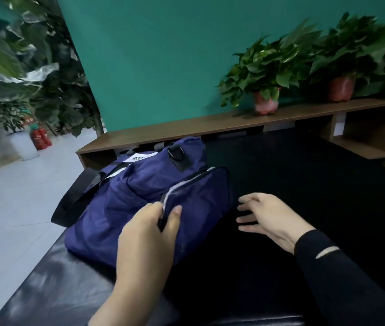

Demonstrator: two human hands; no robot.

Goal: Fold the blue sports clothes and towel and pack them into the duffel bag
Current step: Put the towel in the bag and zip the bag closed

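At the far left, beyond the table, a tall leafy plant [34,74] stands in a white pot on the pale floor, with two red fire extinguishers [41,138] beside that pot. A black table [304,184] with a glossy top fills the lower part of the view. On it, close to its left edge, lies the navy duffel bag [125,198], its black shoulder strap [76,198] hanging over that left edge and a white label [142,157] showing on the end nearest the table's far edge. The left hand [146,234] reaches in from the near edge and grips the bag's pale-trimmed zipper edge [175,188], thumb on the right side of the flap and fingers curled over the left. Just to the right of the bag, the right hand [271,218] is held over the bare black top with its fingers spread and relaxed, grasping nothing; its fingertips point toward the bag's side, and whether they touch it cannot be told. A black sleeve [342,274] covers that forearm. Behind the table's far edge runs a brown wooden shelf [186,128] against a teal wall [163,55], carrying two leafy plants in pinkish-red pots [265,102] toward the right.
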